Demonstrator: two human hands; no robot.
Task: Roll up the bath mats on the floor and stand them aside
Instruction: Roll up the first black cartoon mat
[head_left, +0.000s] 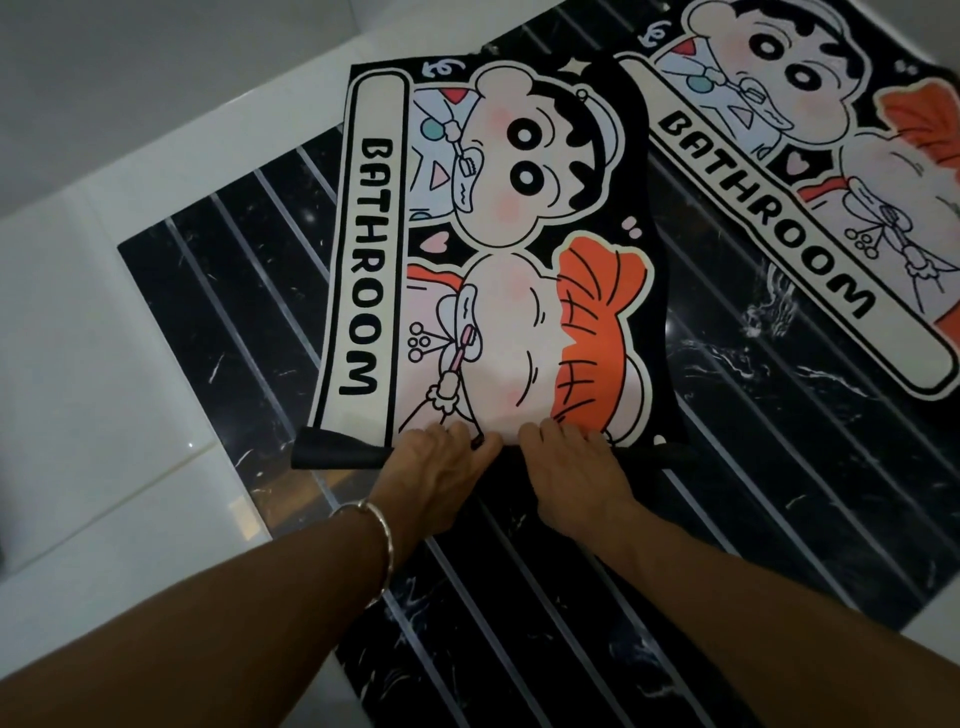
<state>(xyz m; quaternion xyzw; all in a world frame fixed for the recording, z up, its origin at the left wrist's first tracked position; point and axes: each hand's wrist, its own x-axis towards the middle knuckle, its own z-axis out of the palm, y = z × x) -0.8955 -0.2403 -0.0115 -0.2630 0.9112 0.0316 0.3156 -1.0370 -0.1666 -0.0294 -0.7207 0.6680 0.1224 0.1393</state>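
Observation:
Two cartoon bath mats lettered BATHROOM lie on the floor. The near mat (498, 244) stretches away from me in the middle; its near edge is curled over into a thin black roll (337, 453). My left hand (441, 470), with a silver bangle on the wrist, and my right hand (571, 467) sit side by side on that rolled edge, fingers pressed onto the printed face. The second mat (810, 171) lies flat at the upper right, angled, its far side cut off by the frame.
The mats rest on a black marble floor panel with grey stripes (519, 597). White tiles (104, 364) border it at the left, and a pale wall (130, 67) rises at the upper left.

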